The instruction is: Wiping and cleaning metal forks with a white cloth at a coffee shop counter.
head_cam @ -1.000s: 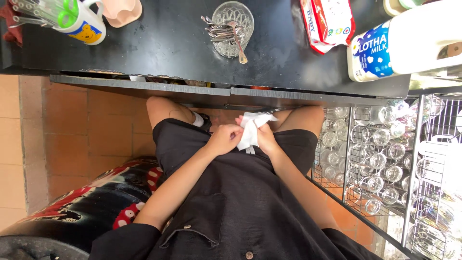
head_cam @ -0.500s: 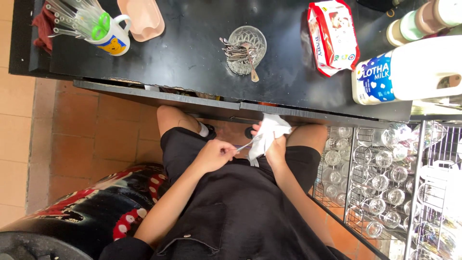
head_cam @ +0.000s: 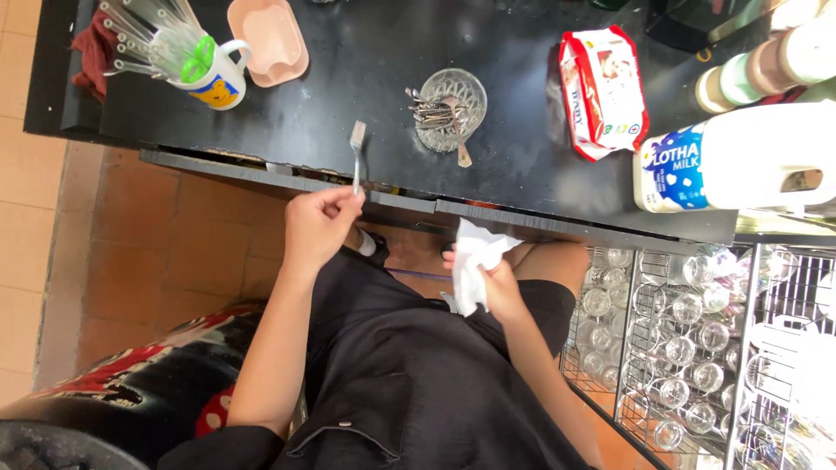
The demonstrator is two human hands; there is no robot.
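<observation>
The slim silver metal fork [head_cam: 357, 155] stands nearly upright, tines up over the near edge of the black worktop [head_cam: 348, 96], handle pinched in the closed fingers of the left hand [head_cam: 318, 228]. The left hand sits just below the worktop edge, above the person's lap. The right hand [head_cam: 496, 287] is curled shut around a crumpled white cloth [head_cam: 475, 261], held apart from the fork, to its right and lower.

On the worktop just beyond the fork, a cut-glass round dish [head_cam: 453, 109] contains a cluster of small metal cutlery [head_cam: 435, 115]; one piece overhangs the rim towards the person. To the left stand a white printed mug filled with clear straws [head_cam: 187, 61] and a pale pink shallow plastic tray [head_cam: 266, 39]. A dark red cloth [head_cam: 87, 61] lies at the far left corner. To the right of the dish lie a red-and-white plastic packet [head_cam: 605, 91] and a large white plastic jug with a blue label [head_cam: 740, 157], on its side. Below the worktop at right, a wire rack holds upturned clear glasses [head_cam: 688, 348].
</observation>
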